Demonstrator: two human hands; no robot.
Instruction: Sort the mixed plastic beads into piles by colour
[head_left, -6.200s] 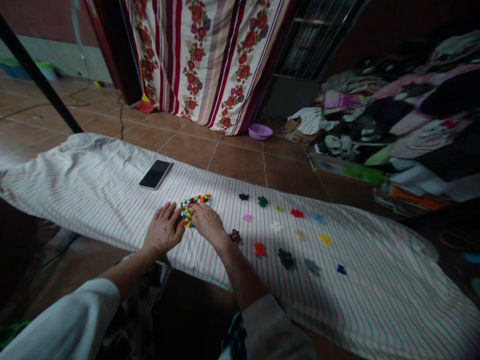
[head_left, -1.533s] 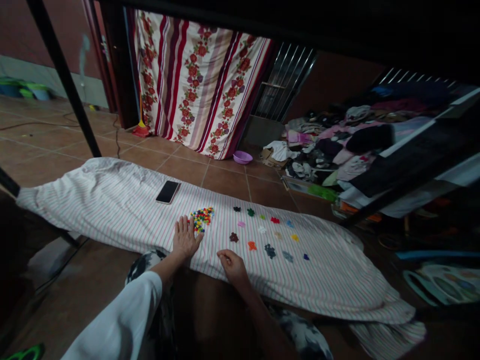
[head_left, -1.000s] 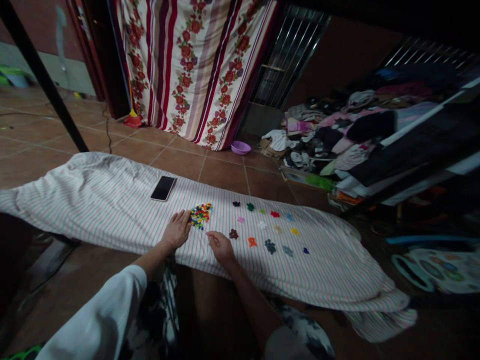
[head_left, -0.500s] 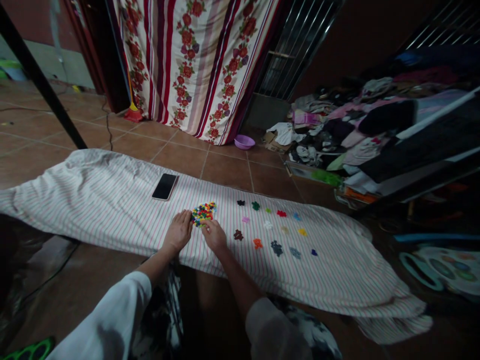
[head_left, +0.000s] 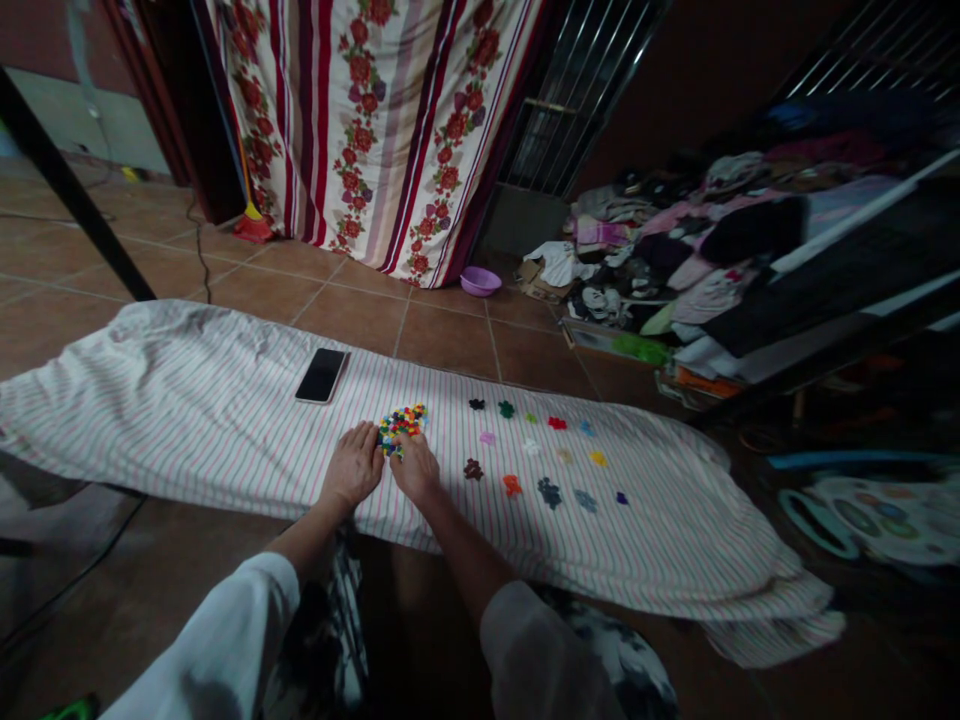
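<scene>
A low, loose pile of small mixed pieces (head_left: 406,418) lies on the pale striped cloth (head_left: 210,400), bright with red, yellow, green, blue, orange, white and black; the shape of single pieces is too small to make out. It sits between a dark-screened phone (head_left: 322,376) and rows of single-colour clusters (head_left: 549,492). The left hand (head_left: 355,464) rests flat, fingers straight and together, tips at the pile's edge. The right hand's (head_left: 417,470) fingers bend over the near edge; whether they pinch a piece, I cannot tell.
</scene>
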